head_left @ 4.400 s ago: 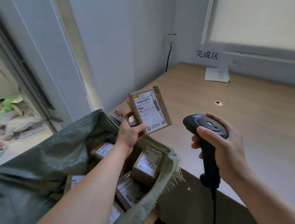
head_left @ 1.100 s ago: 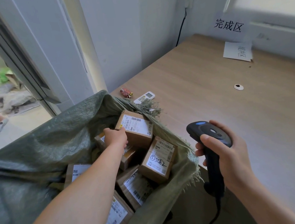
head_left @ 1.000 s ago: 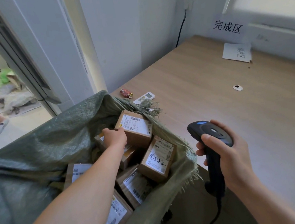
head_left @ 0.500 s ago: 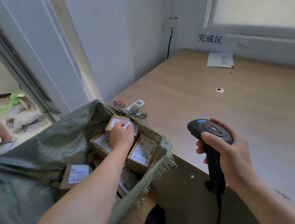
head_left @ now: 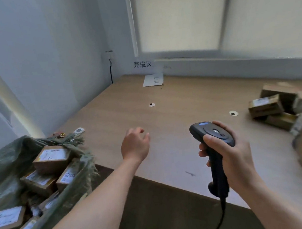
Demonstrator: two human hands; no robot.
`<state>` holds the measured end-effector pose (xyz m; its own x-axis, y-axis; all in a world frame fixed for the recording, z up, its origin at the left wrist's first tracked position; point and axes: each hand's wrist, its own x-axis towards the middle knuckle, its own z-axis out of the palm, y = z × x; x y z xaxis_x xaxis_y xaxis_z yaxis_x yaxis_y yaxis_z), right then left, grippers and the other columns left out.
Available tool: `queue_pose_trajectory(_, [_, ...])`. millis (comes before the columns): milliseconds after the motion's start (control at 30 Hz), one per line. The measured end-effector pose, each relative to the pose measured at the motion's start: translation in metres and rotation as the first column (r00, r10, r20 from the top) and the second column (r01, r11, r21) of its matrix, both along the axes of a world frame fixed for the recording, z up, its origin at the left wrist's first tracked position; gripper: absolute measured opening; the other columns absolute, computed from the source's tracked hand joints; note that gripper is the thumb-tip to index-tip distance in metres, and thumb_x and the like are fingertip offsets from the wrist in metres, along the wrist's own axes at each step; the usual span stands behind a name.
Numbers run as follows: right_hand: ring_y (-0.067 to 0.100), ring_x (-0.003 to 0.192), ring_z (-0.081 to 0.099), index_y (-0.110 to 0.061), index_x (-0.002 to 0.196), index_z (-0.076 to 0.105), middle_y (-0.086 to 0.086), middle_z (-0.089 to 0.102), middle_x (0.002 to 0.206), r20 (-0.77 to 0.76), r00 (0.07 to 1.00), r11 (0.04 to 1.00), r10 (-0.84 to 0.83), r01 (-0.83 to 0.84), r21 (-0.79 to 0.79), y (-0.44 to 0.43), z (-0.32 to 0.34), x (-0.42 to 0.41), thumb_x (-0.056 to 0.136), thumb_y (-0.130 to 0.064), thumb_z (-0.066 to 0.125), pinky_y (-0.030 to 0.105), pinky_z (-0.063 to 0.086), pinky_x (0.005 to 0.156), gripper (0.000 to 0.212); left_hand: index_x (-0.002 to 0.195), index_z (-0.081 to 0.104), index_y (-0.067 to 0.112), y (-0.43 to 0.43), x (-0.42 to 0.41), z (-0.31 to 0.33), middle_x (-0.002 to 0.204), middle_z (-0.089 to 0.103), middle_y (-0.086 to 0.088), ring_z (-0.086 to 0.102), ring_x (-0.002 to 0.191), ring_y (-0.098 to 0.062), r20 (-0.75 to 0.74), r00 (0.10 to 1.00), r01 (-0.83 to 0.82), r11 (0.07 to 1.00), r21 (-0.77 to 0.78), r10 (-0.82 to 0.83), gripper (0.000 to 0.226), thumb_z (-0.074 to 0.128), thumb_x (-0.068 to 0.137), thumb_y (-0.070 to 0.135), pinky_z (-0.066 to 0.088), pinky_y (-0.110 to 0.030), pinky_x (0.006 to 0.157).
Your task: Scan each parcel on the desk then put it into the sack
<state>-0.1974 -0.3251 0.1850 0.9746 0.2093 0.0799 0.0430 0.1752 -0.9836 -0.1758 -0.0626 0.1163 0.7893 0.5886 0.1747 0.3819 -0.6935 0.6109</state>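
A green woven sack hangs open at the desk's left edge, holding several labelled cardboard parcels. My left hand hovers empty over the wooden desk, fingers loosely curled, to the right of the sack. My right hand grips a black handheld barcode scanner upright above the desk's front edge, its cable hanging down. Several more cardboard parcels lie in a blurred pile at the desk's right side.
A white paper sheet lies at the back by the wall under a printed sign. Two cable grommets sit in the desk. A small white remote and a wrapper lie near the sack.
My left hand let go of the parcel in the sack and moved right, out over the desk. The view swung right, bringing the parcel pile into sight.
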Motion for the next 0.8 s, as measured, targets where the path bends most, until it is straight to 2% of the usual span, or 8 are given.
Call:
queue_pose_trajectory(133, [0.029,0.065,0.068,-0.033,0.115,0.063,0.022,0.074,0.088,0.022,0.991,0.991,-0.133,0.134,-0.005,-0.075,0.007,0.01,0.079,-0.012,0.082,0.037,0.047,0.051,0.045,0.128,0.063,0.016,-0.088,0.043,0.005,0.134,0.058,-0.005,0.056,0.119,-0.026,-0.001,0.987,0.158,0.987,0.022,-0.158,0.036,0.055,0.099,0.035,0.042,-0.032,0.087])
queue_pose_trajectory(233, [0.027,0.065,0.069,-0.034,0.118,0.062,0.02,0.074,0.089,0.021,0.97,0.97,-0.242,0.242,0.002,-0.125,0.009,0.016,0.08,-0.015,0.082,0.038,0.048,0.052,0.047,0.131,0.062,0.016,-0.148,0.075,0.007,0.133,0.059,-0.005,0.056,0.12,-0.026,-0.002,0.961,0.278,0.959,0.049,-0.278,0.038,0.057,0.098,0.037,0.043,-0.033,0.091])
queue_pose_trajectory(333, [0.027,0.067,0.07,-0.029,0.131,0.058,0.017,0.075,0.087,0.016,0.938,0.938,-0.347,0.347,-0.003,-0.169,0.007,0.022,0.073,-0.026,0.078,0.036,0.05,0.052,0.061,0.132,0.061,0.017,-0.204,0.104,0.007,0.135,0.058,-0.004,0.056,0.121,-0.025,-0.01,0.923,0.383,0.922,0.062,-0.384,0.039,0.057,0.099,0.037,0.043,-0.033,0.09])
queue_pose_trajectory(433, [0.029,0.069,0.071,-0.029,0.131,0.058,0.015,0.075,0.087,0.009,0.896,0.896,-0.445,0.445,-0.003,-0.21,0.003,0.029,0.071,-0.031,0.074,0.036,0.051,0.052,0.062,0.131,0.062,0.018,-0.255,0.133,0.002,0.135,0.059,-0.003,0.055,0.121,-0.024,-0.021,0.881,0.474,0.879,0.061,-0.473,0.039,0.057,0.099,0.038,0.042,-0.033,0.091])
queue_pose_trajectory(533, [0.034,0.072,0.07,-0.028,0.13,0.06,0.014,0.075,0.086,-0.006,0.844,0.844,-0.537,0.537,0.011,-0.248,-0.003,0.041,0.071,-0.03,0.075,0.042,0.051,0.057,0.061,0.132,0.061,0.017,-0.304,0.164,-0.005,0.134,0.059,-0.003,0.055,0.121,-0.026,-0.041,0.828,0.561,0.826,0.059,-0.559,0.039,0.056,0.099,0.038,0.043,-0.034,0.091])
queue_pose_trajectory(667, [0.031,0.067,0.065,-0.027,0.125,0.061,0.014,0.071,0.08,-0.026,0.772,0.771,-0.635,0.636,0.041,-0.287,-0.01,0.064,0.071,-0.026,0.074,0.037,0.048,0.054,0.055,0.132,0.06,0.017,-0.366,0.208,-0.02,0.137,0.057,-0.003,0.057,0.118,-0.027,-0.068,0.741,0.671,0.741,0.027,-0.668,0.04,0.056,0.099,0.039,0.044,-0.035,0.089])
queue_pose_trajectory(800, [0.032,0.066,0.063,-0.019,0.129,0.06,0.014,0.07,0.08,-0.026,0.71,0.708,-0.703,0.703,0.06,-0.32,-0.019,0.093,0.074,-0.022,0.074,0.044,0.047,0.064,0.057,0.135,0.058,0.017,-0.419,0.242,-0.033,0.139,0.053,-0.003,0.056,0.119,-0.023,-0.113,0.642,0.765,0.644,0.02,-0.758,0.041,0.055,0.1,0.04,0.044,-0.033,0.086])
